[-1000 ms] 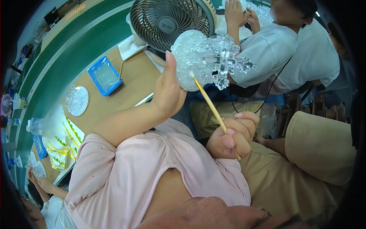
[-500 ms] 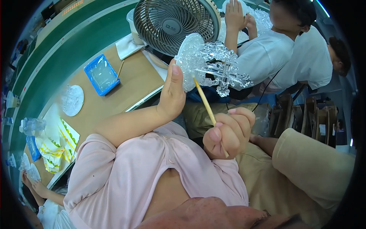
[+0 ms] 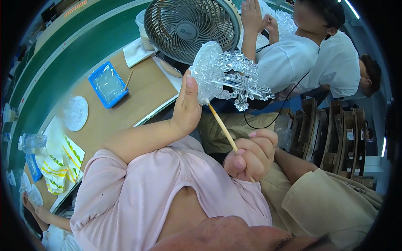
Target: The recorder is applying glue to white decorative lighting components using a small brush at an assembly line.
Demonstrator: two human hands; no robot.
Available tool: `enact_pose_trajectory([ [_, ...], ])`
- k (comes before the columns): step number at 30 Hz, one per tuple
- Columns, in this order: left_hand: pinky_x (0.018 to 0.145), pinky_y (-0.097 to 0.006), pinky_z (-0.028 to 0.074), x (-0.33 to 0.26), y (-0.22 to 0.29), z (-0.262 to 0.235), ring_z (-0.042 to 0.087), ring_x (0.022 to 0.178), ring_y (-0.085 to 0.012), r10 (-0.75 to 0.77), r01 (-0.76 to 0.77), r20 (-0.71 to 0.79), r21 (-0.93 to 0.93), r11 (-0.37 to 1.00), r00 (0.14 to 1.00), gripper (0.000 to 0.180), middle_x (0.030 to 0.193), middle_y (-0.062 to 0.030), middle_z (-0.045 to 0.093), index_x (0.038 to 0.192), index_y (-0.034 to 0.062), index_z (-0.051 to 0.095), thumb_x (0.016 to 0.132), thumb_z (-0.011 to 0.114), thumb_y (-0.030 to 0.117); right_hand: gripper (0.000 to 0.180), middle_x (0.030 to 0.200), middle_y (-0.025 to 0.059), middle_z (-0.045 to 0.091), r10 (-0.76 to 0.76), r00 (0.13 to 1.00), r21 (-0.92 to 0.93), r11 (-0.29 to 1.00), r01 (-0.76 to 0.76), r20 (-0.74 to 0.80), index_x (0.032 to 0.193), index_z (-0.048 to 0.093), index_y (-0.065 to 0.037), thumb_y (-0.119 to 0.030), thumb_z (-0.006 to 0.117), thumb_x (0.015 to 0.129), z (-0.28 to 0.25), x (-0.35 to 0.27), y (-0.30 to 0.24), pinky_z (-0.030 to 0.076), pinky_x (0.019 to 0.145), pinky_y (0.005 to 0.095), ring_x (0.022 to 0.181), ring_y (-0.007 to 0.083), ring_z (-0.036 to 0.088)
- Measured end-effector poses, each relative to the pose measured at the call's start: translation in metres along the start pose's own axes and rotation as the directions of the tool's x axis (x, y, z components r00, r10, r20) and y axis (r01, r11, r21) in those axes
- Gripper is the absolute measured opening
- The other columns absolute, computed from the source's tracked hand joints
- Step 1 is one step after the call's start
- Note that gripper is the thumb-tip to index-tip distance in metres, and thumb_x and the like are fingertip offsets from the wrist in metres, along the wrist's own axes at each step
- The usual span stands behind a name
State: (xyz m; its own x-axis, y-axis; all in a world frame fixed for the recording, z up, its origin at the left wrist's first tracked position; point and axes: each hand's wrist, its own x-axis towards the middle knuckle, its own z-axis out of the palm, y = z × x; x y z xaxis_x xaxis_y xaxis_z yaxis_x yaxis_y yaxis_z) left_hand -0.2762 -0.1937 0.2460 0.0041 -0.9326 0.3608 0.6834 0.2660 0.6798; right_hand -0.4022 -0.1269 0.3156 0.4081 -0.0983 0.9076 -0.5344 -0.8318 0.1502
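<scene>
Currently holding up a clear plastic cross ornament in the left hand, in the air off the edge of the tabletop, overlapping in view the lower right of a grey round fan. Supporting the round whitish base from its outer side, thumb raised along the rim, hand partly open around it; cannot see the other fingers in full. Turned sideways, so as to send the cross out to the right from the base, among clear, glassy decorations.

Gripping a slim paintbrush in the right hand, fingers curled closed around the pale wooden handle, leaving the butt end poking out below the fist. Aiming the brush up and leftward, bristles at the lower edge of the base; cannot tell how firmly pressed.

On the brown-covered tabletop, to the left: a blue tray with clear contents, and a wooden stick leaning at its right side. Farther left, near the tabletop's edge, another round white-based clear piece, then a clear plastic bottle beside a white cloth with yellow and green patterning. Behind the tray, next to the fan, a folded white sheet.

Over to the right, beyond the ornament, a seated co-worker in a white shirt, with both hands raised near a heap of clear pieces. Lower down, upright wooden slatted frames.
</scene>
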Motion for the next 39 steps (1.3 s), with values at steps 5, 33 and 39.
enact_pose_trajectory([
  [5, 0.099, -0.028, 0.030, -0.015, 0.004, -0.002, 0.042, 0.113, -0.0156, -0.018, 0.019, 0.023, -0.061, 0.998, 1.000, 0.058, 0.125, -0.0098, 0.043, 0.133, 0.0000, 0.027, 0.097, 0.020, 0.045, 0.015, 0.059, 0.0060, 0.055, -0.041, 0.998, 0.025, 0.999, 0.042, -0.039, 0.076, 0.045, -0.005, -0.015, 0.051, 0.086, -0.004, -0.005, -0.008, 0.042, 0.054, 0.0333, 0.051, 0.0164, 0.042],
  [33, 0.105, -0.042, 0.030, -0.025, 0.051, -0.011, 0.040, 0.125, -0.0263, -0.529, 0.538, 0.187, -0.537, 0.650, 0.827, 0.059, 0.135, -0.0118, 0.041, 0.134, 0.0042, 0.034, 0.095, 0.027, 0.048, 0.025, 0.053, 0.0061, 0.052, 0.001, 0.963, -0.043, 0.999, -0.014, -0.270, 0.085, 0.036, -0.008, -0.030, 0.036, 0.096, -0.026, -0.042, -0.031, 0.037, 0.056, 0.0347, 0.046, 0.0144, 0.039],
  [39, 0.105, -0.042, 0.031, -0.031, 0.052, -0.005, 0.041, 0.124, -0.0258, -0.522, 0.533, 0.184, -0.520, 0.667, 0.833, 0.057, 0.134, -0.0118, 0.043, 0.133, 0.0046, 0.036, 0.095, 0.028, 0.047, 0.024, 0.054, 0.0071, 0.055, 0.107, 0.973, 0.032, 0.994, -0.102, -0.203, 0.082, 0.038, -0.007, -0.027, 0.044, 0.093, -0.030, -0.041, -0.038, 0.039, 0.057, 0.0341, 0.047, 0.0144, 0.042],
])
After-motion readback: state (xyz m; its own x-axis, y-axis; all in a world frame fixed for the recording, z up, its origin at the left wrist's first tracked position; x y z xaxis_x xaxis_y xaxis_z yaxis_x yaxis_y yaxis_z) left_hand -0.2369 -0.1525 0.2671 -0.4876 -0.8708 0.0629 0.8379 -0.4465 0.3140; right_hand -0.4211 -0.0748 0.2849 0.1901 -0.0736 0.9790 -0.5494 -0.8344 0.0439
